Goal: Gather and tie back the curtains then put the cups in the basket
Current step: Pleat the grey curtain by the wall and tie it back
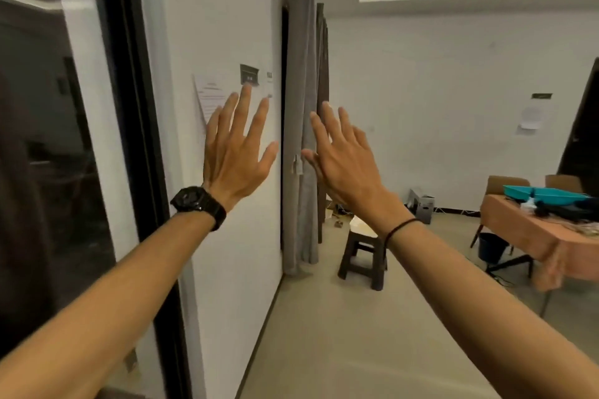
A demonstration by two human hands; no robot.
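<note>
Glass door [48, 139]: we are passing a dark pane at the far left, and it is playing no part in the task.

Left hand [235, 152]: we are raising it in front of the white wall [227, 26], fingers straight and spread wide, holding nothing. A black watch [197, 206] is sitting on the wrist.

Wall fittings: a paper sheet [210, 91] and a switch panel [249, 74] are showing just above our fingertips.

Grey curtain [299, 107]: the task's thing is hanging in a narrow bunch at the wall's far edge, with a brown curtain [322, 74] just behind it. We are seeing no tie around either.

Right hand [343, 159]: we are holding it open too, fingers spread and gripping nothing. It is overlapping the curtain's edge in view, but we cannot tell whether it is touching the cloth.

Stool [361, 253]: it is standing on the floor near the foot of the curtains.

Counter [518, 233]: it is standing well apart at the right and carrying a teal tray [544, 196], possibly the basket. We are not making out any cups.

Risk: reaching with flat fingers, we are likely to gather only the grey folds and leave the brown ones loose. Stepping in close, we are also risking a knock against the stool.
</note>
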